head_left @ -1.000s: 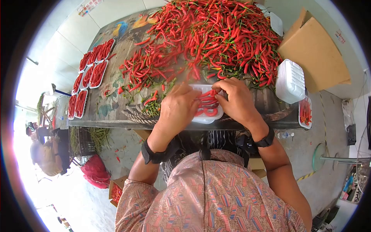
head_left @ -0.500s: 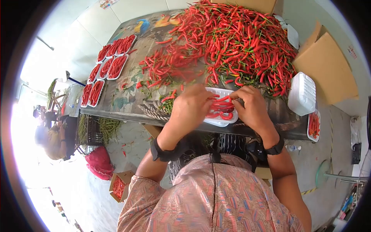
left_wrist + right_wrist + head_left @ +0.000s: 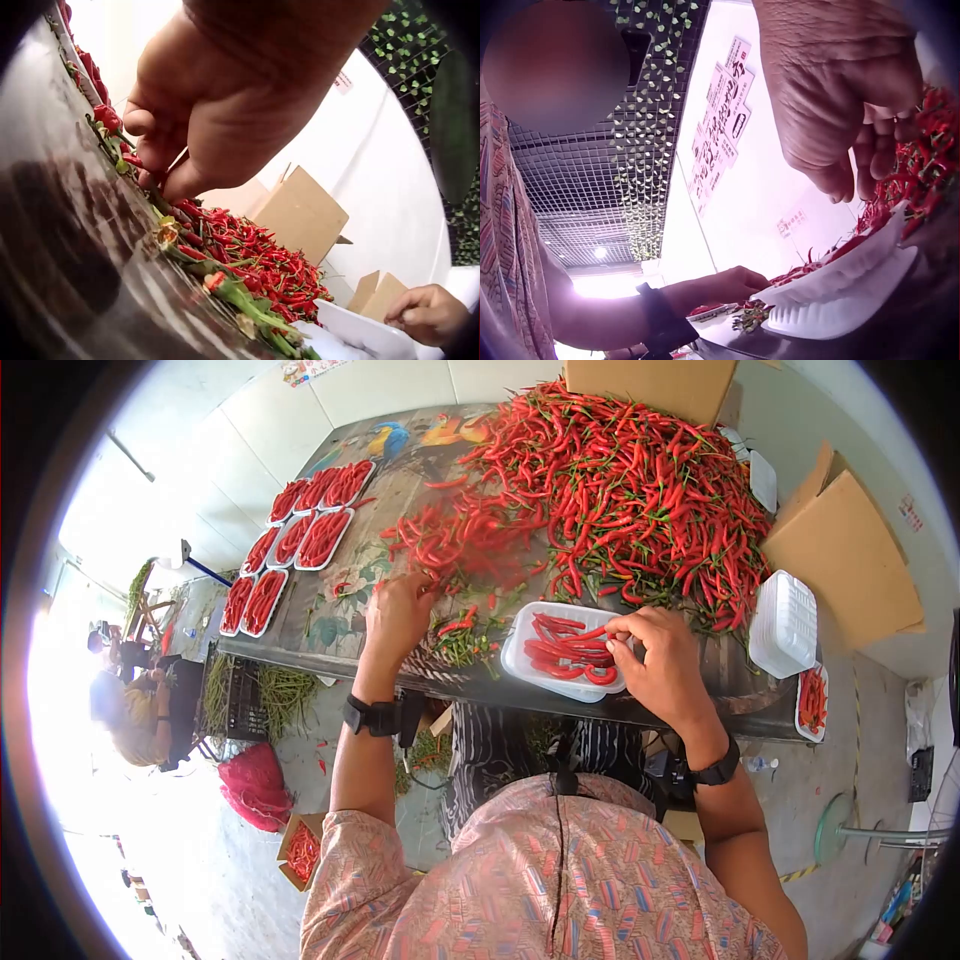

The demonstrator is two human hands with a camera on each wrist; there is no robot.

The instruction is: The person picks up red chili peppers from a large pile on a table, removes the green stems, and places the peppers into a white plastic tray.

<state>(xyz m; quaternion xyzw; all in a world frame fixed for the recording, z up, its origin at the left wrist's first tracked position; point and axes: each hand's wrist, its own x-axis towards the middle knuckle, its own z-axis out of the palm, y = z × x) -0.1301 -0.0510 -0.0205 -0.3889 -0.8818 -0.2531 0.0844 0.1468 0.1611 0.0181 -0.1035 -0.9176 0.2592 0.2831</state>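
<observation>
The chillies (image 3: 650, 500) have smooth, glossy skins that catch small highlights. The tray (image 3: 527, 622) holding some of them looks like thin white plastic, slick inside and ribbed underneath; the stacked trays (image 3: 785, 625) share that plastic look, with moulded ridges. The surface (image 3: 420, 470) has a worn, wood-like finish with printed pictures, and takes on a shine in the left wrist view. The open carton (image 3: 845, 550) is plain matt brown cardboard. The shirt (image 3: 620, 850) is soft, creased, patterned cloth, and the wristband (image 3: 372, 715) is matt black. The wall (image 3: 410, 388) is smooth, pale tile.
</observation>
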